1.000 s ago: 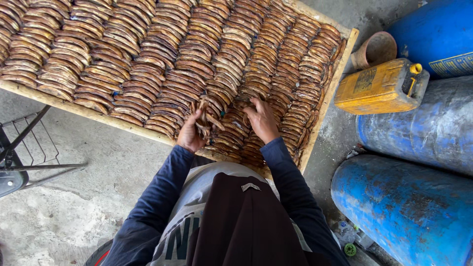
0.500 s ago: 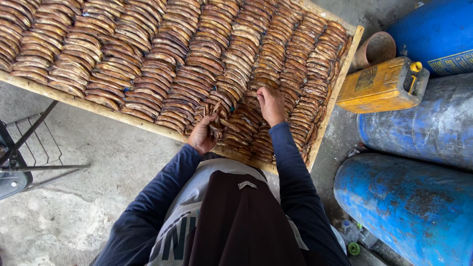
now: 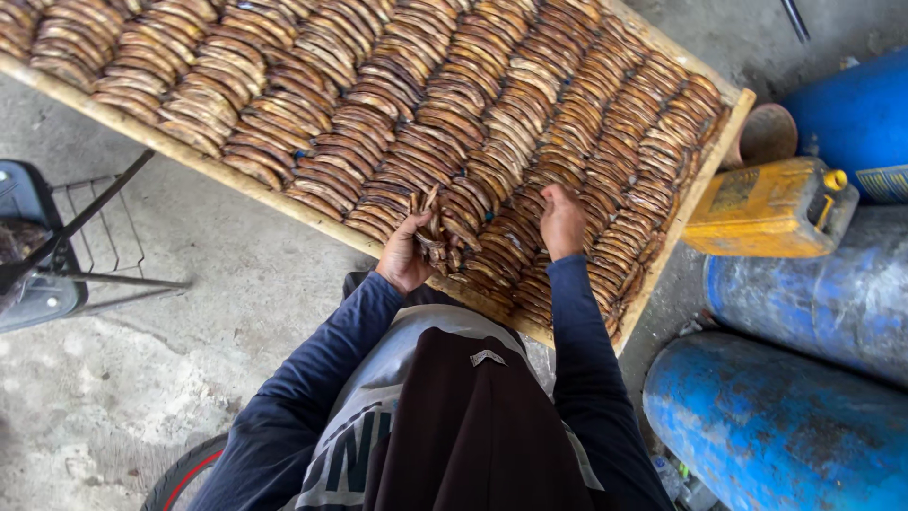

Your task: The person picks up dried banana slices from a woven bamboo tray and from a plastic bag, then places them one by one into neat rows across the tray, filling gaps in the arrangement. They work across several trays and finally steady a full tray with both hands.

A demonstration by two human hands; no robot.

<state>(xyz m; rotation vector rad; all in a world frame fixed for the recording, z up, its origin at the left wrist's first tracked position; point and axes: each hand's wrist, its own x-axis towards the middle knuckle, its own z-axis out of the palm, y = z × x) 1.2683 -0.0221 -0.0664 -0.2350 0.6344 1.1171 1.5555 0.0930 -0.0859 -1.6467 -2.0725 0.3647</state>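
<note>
A long wooden tray (image 3: 284, 203) full of overlapping rows of brown dried slices (image 3: 397, 123) stands over a rough concrete floor (image 3: 142, 378), with a yellow jerrycan (image 3: 771, 208) and blue drums (image 3: 785, 426) close at its right end and a wire rack (image 3: 85, 246) at the left, so open room stays only on the near side. The left hand (image 3: 405, 257) is closed around a small bundle of slices (image 3: 435, 232) at the near edge, and the right hand (image 3: 564, 222) lies flat with fingers together on the rows just beside it. Compared with half a second ago, both hands are almost at the same place, the bundle still gripped.
</note>
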